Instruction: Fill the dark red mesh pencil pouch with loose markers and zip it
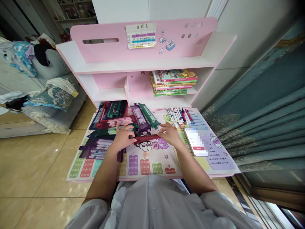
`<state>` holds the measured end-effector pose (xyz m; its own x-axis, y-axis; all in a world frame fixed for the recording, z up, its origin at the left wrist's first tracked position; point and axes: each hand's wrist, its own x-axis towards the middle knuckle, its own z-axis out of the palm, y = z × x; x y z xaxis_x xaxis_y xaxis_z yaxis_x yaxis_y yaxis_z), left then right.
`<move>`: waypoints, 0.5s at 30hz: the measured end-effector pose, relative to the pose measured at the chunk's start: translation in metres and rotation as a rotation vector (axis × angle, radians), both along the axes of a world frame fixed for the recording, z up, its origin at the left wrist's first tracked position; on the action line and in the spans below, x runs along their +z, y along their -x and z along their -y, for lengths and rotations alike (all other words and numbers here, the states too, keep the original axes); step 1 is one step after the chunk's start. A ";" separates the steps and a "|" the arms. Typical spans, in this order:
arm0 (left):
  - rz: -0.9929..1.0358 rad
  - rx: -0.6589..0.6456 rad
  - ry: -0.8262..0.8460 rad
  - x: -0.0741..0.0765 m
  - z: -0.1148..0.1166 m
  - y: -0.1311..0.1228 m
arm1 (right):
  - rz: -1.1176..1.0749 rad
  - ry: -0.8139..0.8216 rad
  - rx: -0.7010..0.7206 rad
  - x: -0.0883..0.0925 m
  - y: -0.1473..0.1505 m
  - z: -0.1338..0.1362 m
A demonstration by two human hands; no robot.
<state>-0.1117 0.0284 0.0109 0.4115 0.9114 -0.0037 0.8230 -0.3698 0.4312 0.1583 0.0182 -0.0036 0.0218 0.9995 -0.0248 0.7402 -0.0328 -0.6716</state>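
A dark red pen box lies flat on the printed desk mat, held from both ends. My left hand grips its left end with curled fingers. Closed on its right end is my right hand. Behind the hands sits a pile of similar boxes: purple, green, pink. More purple boxes lie to the left of my left arm.
Loose marker pens lie in a row at the back right of the mat. A phone rests right of my right hand. Stacked books fill the pink shelf. A sofa stands left, curtains right.
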 end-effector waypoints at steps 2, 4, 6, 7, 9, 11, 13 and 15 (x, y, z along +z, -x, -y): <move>0.004 0.002 -0.003 0.000 0.000 0.000 | 0.001 0.007 -0.005 0.000 0.000 0.000; 0.012 0.002 -0.005 0.001 0.001 0.000 | 0.000 0.017 -0.013 0.002 -0.001 0.000; 0.019 0.003 -0.005 0.001 0.000 0.000 | 0.002 0.028 -0.023 0.004 -0.002 0.001; 0.020 0.006 -0.004 0.001 0.000 0.000 | 0.003 0.033 -0.029 0.006 -0.003 0.001; 0.022 0.012 -0.003 0.000 0.000 0.000 | 0.003 0.042 -0.041 0.009 -0.005 0.002; 0.022 0.015 -0.006 -0.001 -0.001 0.001 | -0.003 0.050 -0.052 0.012 -0.007 0.002; 0.023 0.017 -0.013 -0.002 -0.001 0.002 | -0.011 0.052 -0.061 0.015 -0.008 0.002; 0.021 0.020 -0.021 -0.002 -0.001 0.003 | -0.013 0.055 -0.068 0.016 -0.010 0.002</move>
